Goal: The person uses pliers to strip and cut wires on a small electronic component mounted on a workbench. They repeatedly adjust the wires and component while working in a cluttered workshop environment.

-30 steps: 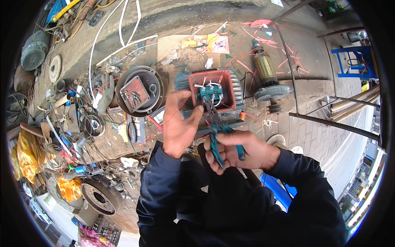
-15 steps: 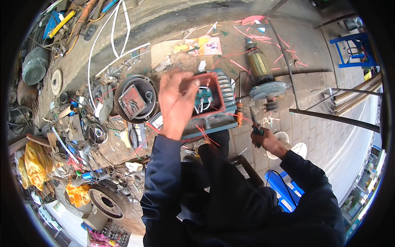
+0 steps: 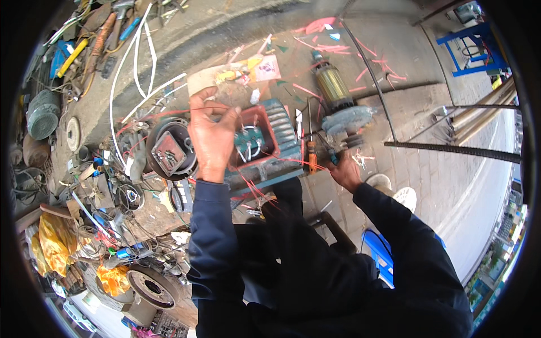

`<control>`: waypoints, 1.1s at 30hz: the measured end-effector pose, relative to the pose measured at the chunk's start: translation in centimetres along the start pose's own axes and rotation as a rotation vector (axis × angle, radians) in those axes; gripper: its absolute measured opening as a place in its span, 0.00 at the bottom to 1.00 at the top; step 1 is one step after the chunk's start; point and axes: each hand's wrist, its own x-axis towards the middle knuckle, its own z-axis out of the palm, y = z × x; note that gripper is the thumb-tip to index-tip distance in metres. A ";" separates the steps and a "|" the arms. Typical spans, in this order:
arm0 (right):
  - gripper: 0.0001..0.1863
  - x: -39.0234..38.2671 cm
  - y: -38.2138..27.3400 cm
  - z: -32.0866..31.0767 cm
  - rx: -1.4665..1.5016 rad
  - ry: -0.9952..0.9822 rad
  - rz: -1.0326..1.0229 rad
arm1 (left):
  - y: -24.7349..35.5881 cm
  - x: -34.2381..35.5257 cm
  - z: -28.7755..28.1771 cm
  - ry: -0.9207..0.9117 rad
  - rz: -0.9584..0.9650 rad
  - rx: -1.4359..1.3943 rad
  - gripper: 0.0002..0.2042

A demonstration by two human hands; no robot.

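Observation:
A teal finned electric motor point(image 3: 285, 127) lies before me with its red-walled terminal box point(image 3: 272, 133) uncovered. Inside is a green terminal block point(image 3: 249, 138) with white leads. My left hand point(image 3: 211, 132) is over the box's left edge, thumb and fingers closed around a thin red wire point(image 3: 176, 112) that trails to the left. Right of the motor, my right hand point(image 3: 345, 172) is closed on pliers point(image 3: 335, 157) with dark and teal handles, mostly hidden by the fingers. Loose red wires point(image 3: 251, 184) hang over the motor's near side. An orange-handled screwdriver point(image 3: 312, 158) is between motor and right hand.
Left of the motor a round housing point(image 3: 151, 147) holds a square metal cover. A rotor with copper windings point(image 3: 333, 84) lies beyond on the right. A steel bar point(image 3: 451, 151) crosses the right side. Cardboard point(image 3: 200, 80), red scraps and tangled parts surround the work.
My left hand has drawn left and away from the terminal box, with a red wire stretching past it. My right hand with the pliers has moved closer to the motor. The whole view has shifted slightly.

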 end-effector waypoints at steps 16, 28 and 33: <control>0.42 1.9 3.7 1.7 -0.166 0.335 -0.412 | 1.8 3.5 0.5 0.062 0.023 -0.147 0.22; 0.33 -2.8 4.1 -0.3 -0.141 0.278 -0.344 | 0.7 2.0 1.1 -0.465 -0.003 -0.232 0.23; 0.27 -8.0 8.7 -3.1 -0.101 0.093 -0.310 | 0.1 2.6 3.2 -0.364 0.035 -0.026 0.18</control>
